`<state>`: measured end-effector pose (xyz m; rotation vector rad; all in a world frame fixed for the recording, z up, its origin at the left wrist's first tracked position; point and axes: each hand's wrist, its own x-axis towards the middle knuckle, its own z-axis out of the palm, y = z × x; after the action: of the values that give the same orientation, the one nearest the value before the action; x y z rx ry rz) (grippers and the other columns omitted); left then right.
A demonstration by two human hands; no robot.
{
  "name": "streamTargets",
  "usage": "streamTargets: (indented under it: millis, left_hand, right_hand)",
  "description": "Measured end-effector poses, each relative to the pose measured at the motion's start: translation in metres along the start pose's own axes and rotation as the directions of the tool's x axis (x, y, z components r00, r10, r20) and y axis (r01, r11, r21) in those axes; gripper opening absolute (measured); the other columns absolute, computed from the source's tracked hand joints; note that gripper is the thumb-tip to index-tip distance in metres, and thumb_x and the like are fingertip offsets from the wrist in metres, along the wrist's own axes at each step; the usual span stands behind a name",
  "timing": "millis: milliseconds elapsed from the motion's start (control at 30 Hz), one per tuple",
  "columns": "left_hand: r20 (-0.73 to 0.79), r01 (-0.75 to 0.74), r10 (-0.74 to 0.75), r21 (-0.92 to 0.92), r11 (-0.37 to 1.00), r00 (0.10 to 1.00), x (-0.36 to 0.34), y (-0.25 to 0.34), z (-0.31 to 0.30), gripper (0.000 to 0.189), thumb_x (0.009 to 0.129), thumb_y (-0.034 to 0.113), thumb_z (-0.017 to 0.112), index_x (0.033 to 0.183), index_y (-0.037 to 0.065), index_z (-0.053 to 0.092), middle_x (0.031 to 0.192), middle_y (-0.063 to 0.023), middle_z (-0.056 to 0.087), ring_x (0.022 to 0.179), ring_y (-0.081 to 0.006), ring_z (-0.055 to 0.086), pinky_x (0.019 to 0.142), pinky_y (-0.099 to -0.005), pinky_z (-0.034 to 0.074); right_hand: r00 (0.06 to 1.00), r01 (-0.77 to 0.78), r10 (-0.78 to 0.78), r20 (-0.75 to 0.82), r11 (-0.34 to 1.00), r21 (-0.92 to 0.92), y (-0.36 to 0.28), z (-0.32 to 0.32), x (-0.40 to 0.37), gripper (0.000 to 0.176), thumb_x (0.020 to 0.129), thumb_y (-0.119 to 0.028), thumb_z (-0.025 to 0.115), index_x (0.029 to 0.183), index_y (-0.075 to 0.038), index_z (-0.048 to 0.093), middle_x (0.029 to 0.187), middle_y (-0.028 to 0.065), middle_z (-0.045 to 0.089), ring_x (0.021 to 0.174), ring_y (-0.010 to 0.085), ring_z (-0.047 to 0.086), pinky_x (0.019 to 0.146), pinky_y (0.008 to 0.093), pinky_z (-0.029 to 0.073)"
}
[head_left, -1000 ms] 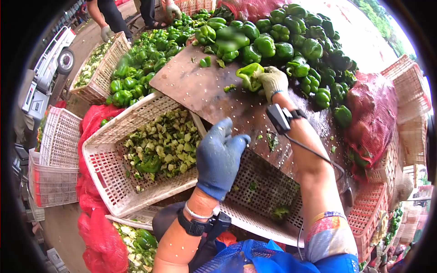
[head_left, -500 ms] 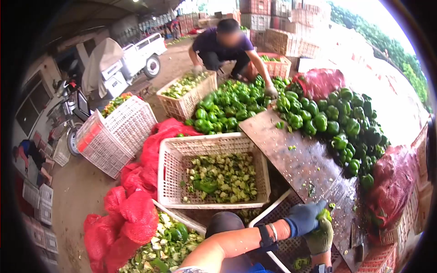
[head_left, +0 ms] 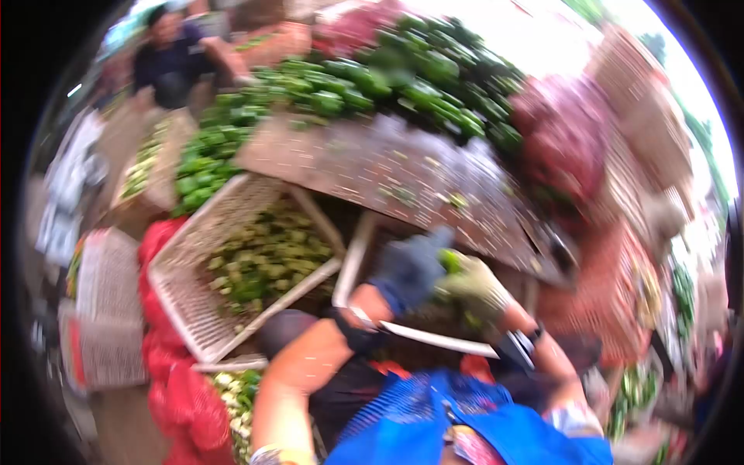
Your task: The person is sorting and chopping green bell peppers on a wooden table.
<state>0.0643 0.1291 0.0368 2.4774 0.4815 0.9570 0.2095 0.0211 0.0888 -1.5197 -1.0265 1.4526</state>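
My left hand (head_left: 411,270), in a blue-grey glove, is beside my right hand over a white crate (head_left: 442,339). Motion blur hides what its fingers do. My right hand (head_left: 482,288), in a pale greenish glove, is closed round a green pepper (head_left: 449,261), of which a bright part shows between the two gloves. Just beyond them lies a wooden board (head_left: 310,151) strewn with pepper bits. Green peppers (head_left: 434,62) are heaped along the board's far side.
To the left stands a cream crate (head_left: 174,267) holding cut pepper pieces, with red mesh sacks (head_left: 194,403) beside it. A filled mesh sack (head_left: 562,136) and an orange crate (head_left: 597,298) are at the right. Another person (head_left: 174,58) crouches at the far left.
My view has swung right and down, so the crates and the other person appear farther left. My hands stay close together at the pepper, now over the crate instead of the board's edge.
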Motion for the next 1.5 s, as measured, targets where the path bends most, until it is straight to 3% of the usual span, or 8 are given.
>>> streamTargets:
  millis: [200,367,567,767,1033,1233,1367,1500]
  left_hand:
    - [-0.063,0.078,-0.094,-0.221,0.972,0.994,0.005,-0.012,-0.019,0.038,0.085,-0.003,0.061,0.121,0.0,0.07,0.107,-0.0212,0.074,0.097,-0.0338,0.074,0.084,-0.0373,0.059]
    - [0.059,0.148,-0.147,-0.025,0.989,0.987,0.002,-0.016,-0.021,0.026,0.083,0.007,0.068,0.109,0.008,0.074,0.096,-0.0174,0.074,0.087,-0.035,0.073,0.076,-0.0405,0.058]
    - [-0.47,0.613,-0.453,0.271,0.742,0.757,0.009,-0.068,-0.087,0.046,0.085,0.002,0.066,0.131,0.002,0.064,0.126,-0.0218,0.068,0.112,-0.037,0.067,0.097,-0.0405,0.053]
    - [-0.337,0.534,-0.445,0.245,0.809,0.83,0.013,-0.075,-0.056,0.045,0.086,0.006,0.068,0.129,-0.003,0.064,0.126,-0.0196,0.069,0.113,-0.0316,0.067,0.1,-0.04,0.051]
    - [-0.12,0.44,-0.424,0.175,0.881,0.898,0.046,-0.062,-0.021,0.039,0.078,0.005,0.072,0.117,0.0,0.069,0.108,-0.0215,0.071,0.099,-0.0388,0.069,0.089,-0.0427,0.055]
    - [-0.044,0.424,-0.423,0.174,0.889,0.905,0.045,-0.064,-0.016,0.037,0.079,0.007,0.072,0.116,0.0,0.07,0.109,-0.0224,0.071,0.1,-0.0395,0.069,0.089,-0.0432,0.056]
    - [0.031,0.419,-0.427,0.142,0.897,0.904,0.037,-0.064,-0.008,0.038,0.081,0.006,0.071,0.119,-0.001,0.07,0.112,-0.0224,0.072,0.103,-0.0377,0.07,0.091,-0.0424,0.056]
    - [-0.039,0.374,-0.372,0.093,0.923,0.928,0.036,-0.062,-0.004,0.039,0.081,0.009,0.074,0.119,0.002,0.069,0.106,-0.021,0.072,0.096,-0.039,0.07,0.086,-0.0428,0.056]
  right_hand:
    - [1.0,-0.027,0.028,0.001,0.979,0.203,0.015,-0.002,0.024,0.048,0.076,-0.011,0.08,0.121,0.0,0.066,0.082,0.0028,0.068,0.065,0.0094,0.061,0.053,0.026,0.049]
    - [0.982,-0.172,0.134,-0.13,0.921,-0.348,-0.012,-0.008,0.033,0.052,0.078,-0.019,0.078,0.128,-0.008,0.066,0.098,0.0106,0.076,0.082,0.0182,0.071,0.076,0.0332,0.058]
    - [0.97,0.217,-0.078,0.229,0.7,-0.68,-0.014,-0.059,0.027,0.069,0.079,-0.024,0.08,0.141,-0.005,0.057,0.143,0.0191,0.059,0.132,0.0276,0.058,0.108,0.0392,0.048]
    - [0.71,-0.189,-0.652,-0.265,0.187,-0.964,-0.034,-0.23,0.161,0.053,0.078,-0.019,0.07,0.13,-0.012,0.063,0.124,0.0175,0.065,0.116,0.0366,0.064,0.097,0.0458,0.054]
    - [0.851,-0.5,-0.207,-0.483,-0.032,-0.866,-0.071,-0.287,0.244,0.048,0.085,-0.027,0.066,0.132,-0.018,0.062,0.132,0.0204,0.059,0.123,0.0406,0.061,0.1,0.0509,0.053]
    - [0.935,-0.301,-0.195,-0.297,0.007,-0.954,-0.054,-0.229,0.18,0.057,0.077,-0.039,0.074,0.128,-0.015,0.065,0.112,0.0219,0.066,0.109,0.0384,0.067,0.094,0.0465,0.055]
    - [0.823,-0.059,-0.414,-0.389,0.618,-0.784,-0.033,-0.228,0.105,0.068,0.08,-0.034,0.076,0.14,-0.007,0.058,0.127,0.0245,0.065,0.113,0.0371,0.067,0.097,0.0418,0.053]
    - [0.723,-0.23,-0.559,-0.406,0.358,-0.905,0.015,-0.264,0.003,0.054,0.085,-0.033,0.076,0.13,-0.004,0.065,0.124,0.02,0.067,0.114,0.0357,0.066,0.098,0.0416,0.052]
